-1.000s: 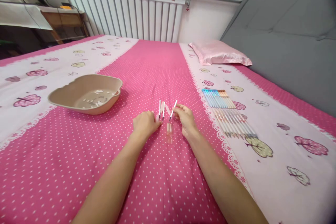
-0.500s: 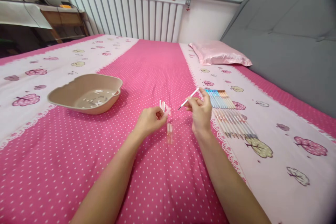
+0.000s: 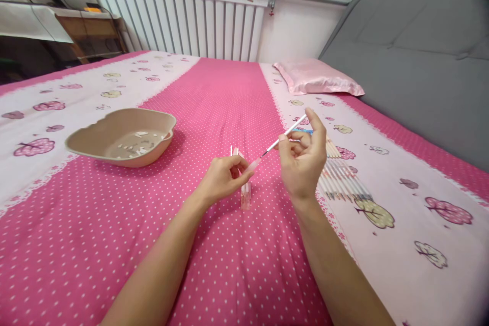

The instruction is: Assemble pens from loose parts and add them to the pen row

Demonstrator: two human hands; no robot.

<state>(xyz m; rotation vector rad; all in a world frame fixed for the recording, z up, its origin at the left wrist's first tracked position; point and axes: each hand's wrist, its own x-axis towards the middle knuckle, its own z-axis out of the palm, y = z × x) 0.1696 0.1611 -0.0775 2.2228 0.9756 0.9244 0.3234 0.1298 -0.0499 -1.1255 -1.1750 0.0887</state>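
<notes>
My left hand (image 3: 221,177) is closed, pinching a small translucent pink pen piece (image 3: 252,166) between thumb and fingers. In my right hand (image 3: 303,165) a thin white pen refill (image 3: 286,134) is gripped at a slant, its dark tip pointing down-left. That tip is right at the upper end of the pink piece; whether it has entered cannot be made out. Below and beside my left hand lie clear pinkish pen parts (image 3: 245,199) on the pink dotted sheet, with thin white sticks showing just behind the fingers.
A beige basin (image 3: 95,157) holding small white and grey bits stands at left. To the right lie a row of grey-tipped pens (image 3: 346,182) and another of orange and blue ones (image 3: 333,150), partly behind my right hand. A pink pillow (image 3: 319,76) lies farther back.
My right hand has risen and shifted right, the refill now at the pink piece. My left hand has turned the pink piece up toward the refill's tip.
</notes>
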